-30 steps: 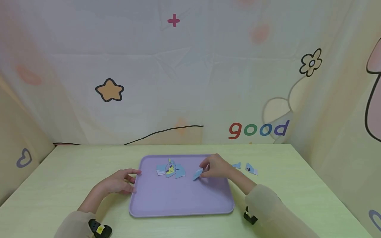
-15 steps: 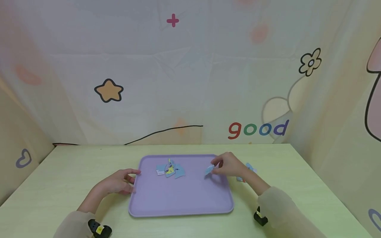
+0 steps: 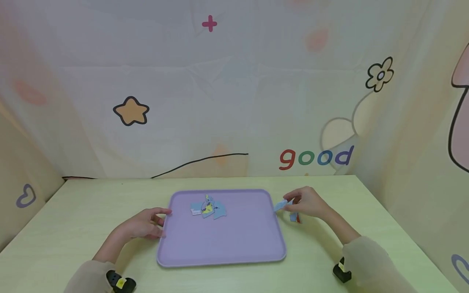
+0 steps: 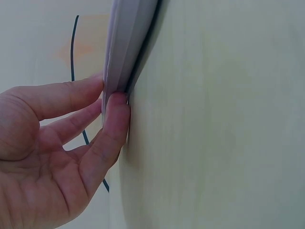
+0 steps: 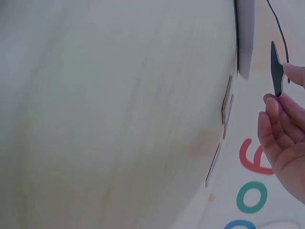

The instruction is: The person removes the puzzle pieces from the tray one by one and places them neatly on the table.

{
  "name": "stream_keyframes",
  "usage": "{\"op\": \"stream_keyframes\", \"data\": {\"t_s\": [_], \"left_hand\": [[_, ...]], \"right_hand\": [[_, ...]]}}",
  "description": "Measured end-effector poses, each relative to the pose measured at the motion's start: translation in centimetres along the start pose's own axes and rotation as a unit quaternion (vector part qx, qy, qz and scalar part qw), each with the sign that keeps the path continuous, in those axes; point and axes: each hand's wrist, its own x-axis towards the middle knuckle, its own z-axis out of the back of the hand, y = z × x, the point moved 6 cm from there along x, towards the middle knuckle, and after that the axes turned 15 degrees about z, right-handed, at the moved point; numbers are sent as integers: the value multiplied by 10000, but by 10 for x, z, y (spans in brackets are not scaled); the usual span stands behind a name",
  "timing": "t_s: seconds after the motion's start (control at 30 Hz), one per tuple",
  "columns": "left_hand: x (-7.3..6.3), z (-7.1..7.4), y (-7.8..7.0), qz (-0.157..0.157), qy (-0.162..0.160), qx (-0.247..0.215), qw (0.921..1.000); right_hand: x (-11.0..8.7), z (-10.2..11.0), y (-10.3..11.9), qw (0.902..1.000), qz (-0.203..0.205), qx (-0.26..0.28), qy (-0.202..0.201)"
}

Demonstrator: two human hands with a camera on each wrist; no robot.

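Observation:
A lilac tray (image 3: pixel 220 244) lies on the table, and my left hand (image 3: pixel 144 223) holds its left rim. In the left wrist view, fingers (image 4: pixel 116 112) of that hand lie against the tray's side (image 4: pixel 126 43). Light-blue and yellow puzzle pieces (image 3: pixel 208 208) sit together near the tray's back left. My right hand (image 3: pixel 305 201) pinches a blue puzzle piece (image 3: pixel 280 205) just beyond the tray's right rim. Its dark back (image 5: pixel 276 69) shows between thumb and fingers in the right wrist view. Another piece with red on it (image 3: pixel 294 218) lies below that hand.
Flat pieces (image 5: pixel 213 164) on the table show edge-on in the right wrist view; in the head view the hand partly covers that spot. A printed cloth backdrop (image 3: pixel 176 101) rises behind the pale table (image 3: pixel 110 199), with side walls left and right.
My right hand has moved right with the puzzle piece, from over the tray to beyond its right rim. The left hand and the pieces together on the tray have stayed put.

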Motion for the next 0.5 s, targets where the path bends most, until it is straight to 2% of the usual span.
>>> {"op": "stream_keyframes", "data": {"t_s": [0.2,0.5], "left_hand": [[1,0,1,11,31,-53,10000],[1,0,1,16,-1,-13,10000]], "right_hand": [[-16,16,-9,9994,-300,-108,-112],[-36,31,-16,9982,-546,-248,-73]]}}
